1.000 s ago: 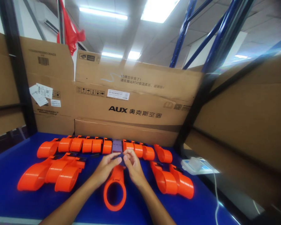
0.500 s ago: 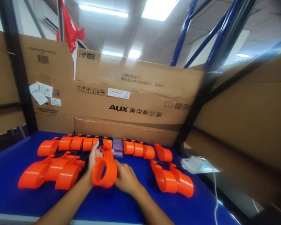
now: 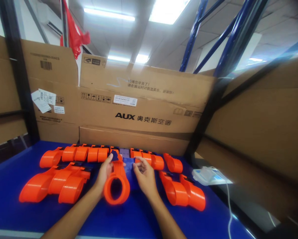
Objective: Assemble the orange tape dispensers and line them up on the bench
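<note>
My left hand (image 3: pixel 104 174) grips an orange tape dispenser (image 3: pixel 117 191) with its round ring facing me and a dark blue piece at its top. The thumb lies along that dark piece. To the right, my right hand (image 3: pixel 145 174) pinches the edge of a translucent bluish strip (image 3: pixel 129 166), which looks like clear tape and spans the gap to the dispenser. Its attachment to the dispenser is hidden. Just behind the hands, a phone (image 3: pixel 124 152) lies on the blue table, partly covered from view.
More orange dispensers stand in a back row (image 3: pixel 81 153), a front left group (image 3: pixel 36 186) and a right group (image 3: pixel 192 196). A white power strip (image 3: pixel 211 176) with a cable lies at the right edge. A cardboard wall (image 3: pixel 144 129) closes off the back of the blue table (image 3: pixel 109 222).
My right hand has moved up and right from beside the dispenser and now pinches the translucent strip. The dispenser, in my left hand, has shifted slightly right.
</note>
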`<act>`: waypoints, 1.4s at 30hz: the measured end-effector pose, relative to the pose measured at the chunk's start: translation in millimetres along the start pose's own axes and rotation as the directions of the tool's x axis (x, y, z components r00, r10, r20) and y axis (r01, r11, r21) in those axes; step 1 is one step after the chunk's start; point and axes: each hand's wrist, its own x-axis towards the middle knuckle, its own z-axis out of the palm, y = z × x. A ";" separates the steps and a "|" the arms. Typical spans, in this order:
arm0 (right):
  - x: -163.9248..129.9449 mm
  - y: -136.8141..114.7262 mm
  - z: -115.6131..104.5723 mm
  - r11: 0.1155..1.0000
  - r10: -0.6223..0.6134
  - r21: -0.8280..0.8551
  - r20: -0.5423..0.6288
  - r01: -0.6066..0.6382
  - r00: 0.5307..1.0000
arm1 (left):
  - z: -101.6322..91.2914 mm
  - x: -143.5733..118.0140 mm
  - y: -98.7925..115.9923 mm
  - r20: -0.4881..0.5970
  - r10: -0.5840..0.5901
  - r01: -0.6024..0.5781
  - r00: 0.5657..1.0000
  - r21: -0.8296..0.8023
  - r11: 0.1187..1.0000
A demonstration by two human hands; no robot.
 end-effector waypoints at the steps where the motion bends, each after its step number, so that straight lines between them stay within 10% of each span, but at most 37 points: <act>1: 1.2 -1.9 -1.8 0.998 0.019 0.053 -0.017 -0.018 1.000 | 0.4 -0.6 -1.3 -0.002 -0.006 0.006 1.000 0.008 1.000; 18: -5.7 -24.3 4.0 0.969 0.065 0.215 0.261 -0.124 0.963 | -1.4 2.1 -14.0 0.124 -0.068 0.073 0.990 -0.038 0.997; 26: -0.1 -17.6 -6.6 0.976 -0.017 0.216 0.234 -0.035 0.972 | -7.2 6.9 -14.3 -0.050 0.223 -0.216 0.974 0.117 0.969; 42: 4.2 -14.5 -12.2 0.978 -0.003 0.201 0.257 -0.050 0.967 | -8.2 7.4 -13.6 -0.025 0.275 -0.266 0.961 0.176 0.948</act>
